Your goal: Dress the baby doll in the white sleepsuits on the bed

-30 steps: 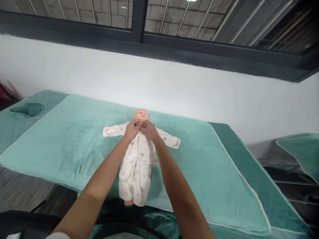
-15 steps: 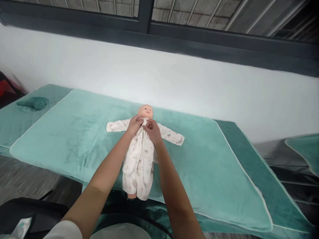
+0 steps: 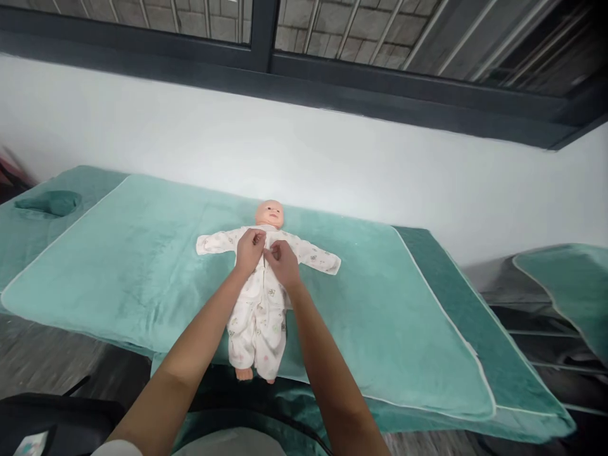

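both hands (image 3: 267,253) moved lower on doll's romper (image 3: 259,304), from collar to chest.

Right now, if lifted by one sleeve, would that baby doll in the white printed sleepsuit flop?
Probably: the white printed sleepsuit lies limp, sleeves flat on the teal towel. The baby doll looks small, so likely light; its head might loll.

A single head-worn camera is looking forward and down along both forearms, keeping the left hand (image 3: 250,249) and right hand (image 3: 284,261) mid-frame on the doll (image 3: 259,310). Beyond the hands it is facing the wall (image 3: 332,164) and window (image 3: 266,38), with the bed (image 3: 142,253) stretching to either side of them
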Motion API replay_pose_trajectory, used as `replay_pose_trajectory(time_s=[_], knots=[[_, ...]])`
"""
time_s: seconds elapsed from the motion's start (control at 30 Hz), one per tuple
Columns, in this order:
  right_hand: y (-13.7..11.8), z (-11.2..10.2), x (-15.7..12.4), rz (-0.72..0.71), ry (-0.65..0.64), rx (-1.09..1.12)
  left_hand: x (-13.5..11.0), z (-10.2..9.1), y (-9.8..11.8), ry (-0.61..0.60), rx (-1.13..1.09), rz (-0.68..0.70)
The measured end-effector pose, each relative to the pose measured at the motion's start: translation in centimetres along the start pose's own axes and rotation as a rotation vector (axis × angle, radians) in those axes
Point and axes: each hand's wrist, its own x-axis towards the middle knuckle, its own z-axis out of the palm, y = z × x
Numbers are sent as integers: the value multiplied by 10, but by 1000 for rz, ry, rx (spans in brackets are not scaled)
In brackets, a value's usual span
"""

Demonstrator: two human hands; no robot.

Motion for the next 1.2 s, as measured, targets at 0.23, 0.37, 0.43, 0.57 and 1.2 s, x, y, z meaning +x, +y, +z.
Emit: replay_pose_trajectory(time_s=[0.23,0.37,0.43,0.57,1.2], knots=[[-13,-9,5,130,-75,-87,-12,-23,1,-117,30,11],[-17,-14,9,197,-45,109,-11,-30,2,-192,20,31],[-19,-17,8,284,-31,287,-10,-32,2,-218,20,46],[-25,-21,8,415,-32,524,-7,-37,5,-306,62,93],[-6,-3,-9,364,116,682,-6,-17,5,-290,52,-8]])
